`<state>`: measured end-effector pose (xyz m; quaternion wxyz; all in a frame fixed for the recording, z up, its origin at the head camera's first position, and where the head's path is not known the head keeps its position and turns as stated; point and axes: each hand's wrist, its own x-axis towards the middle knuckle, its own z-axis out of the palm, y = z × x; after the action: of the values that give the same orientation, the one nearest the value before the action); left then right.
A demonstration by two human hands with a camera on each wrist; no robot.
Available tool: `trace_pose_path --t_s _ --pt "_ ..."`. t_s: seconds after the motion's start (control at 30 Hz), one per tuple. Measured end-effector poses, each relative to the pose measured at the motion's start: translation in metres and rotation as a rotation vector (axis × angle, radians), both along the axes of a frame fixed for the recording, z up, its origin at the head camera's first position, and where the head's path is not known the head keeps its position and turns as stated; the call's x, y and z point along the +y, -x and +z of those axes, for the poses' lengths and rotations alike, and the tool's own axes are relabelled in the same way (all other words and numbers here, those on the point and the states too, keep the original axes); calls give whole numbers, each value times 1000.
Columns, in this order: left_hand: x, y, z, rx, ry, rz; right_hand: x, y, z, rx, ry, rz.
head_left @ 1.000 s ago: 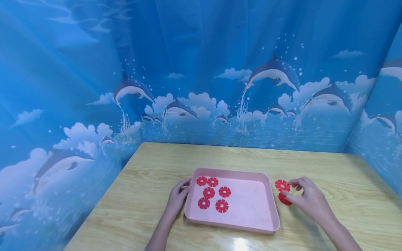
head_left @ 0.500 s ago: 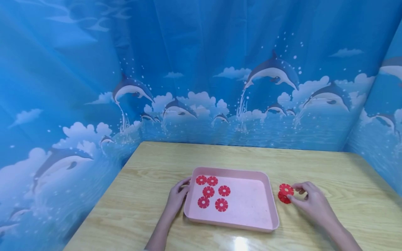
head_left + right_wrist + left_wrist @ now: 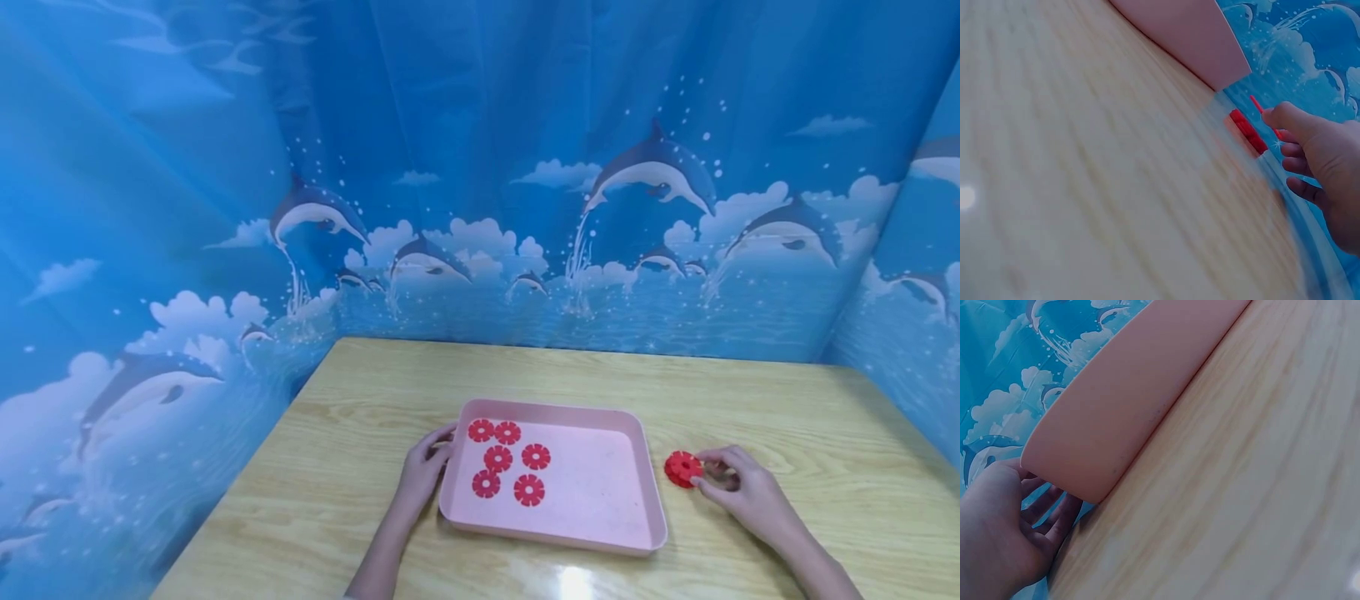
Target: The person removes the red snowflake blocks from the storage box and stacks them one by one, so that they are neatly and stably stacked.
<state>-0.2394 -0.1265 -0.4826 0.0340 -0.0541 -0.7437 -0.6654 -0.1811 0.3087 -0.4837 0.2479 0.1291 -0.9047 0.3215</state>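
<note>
At the right of the table, my right hand pinches a red notched plastic disc between thumb and fingers. In the right wrist view that disc is tilted, just above a short stack of red discs on the table. My left hand holds the left side of the pink tray, its thumb at the rim in the left wrist view; the tips are partly hidden. Several similar red discs lie flat in the tray's left half.
The wood-grain table carries the tray near its front. A blue dolphin-print curtain hangs behind and on both sides. A light reflection shines on the tabletop in front of the tray.
My right hand has brought its disc down and slightly right, over the discs on the table, so they now overlap closely. The left hand and the tray have stayed in place.
</note>
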Motion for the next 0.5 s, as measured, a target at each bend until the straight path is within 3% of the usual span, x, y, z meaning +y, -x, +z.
trace_pose_path --t_s 0.23,0.5 --pt "5 -14 25 -3 18 -4 6 4 -7 13 3 52" --pt "6 -18 31 -3 12 0 11 8 -9 -48 32 80"
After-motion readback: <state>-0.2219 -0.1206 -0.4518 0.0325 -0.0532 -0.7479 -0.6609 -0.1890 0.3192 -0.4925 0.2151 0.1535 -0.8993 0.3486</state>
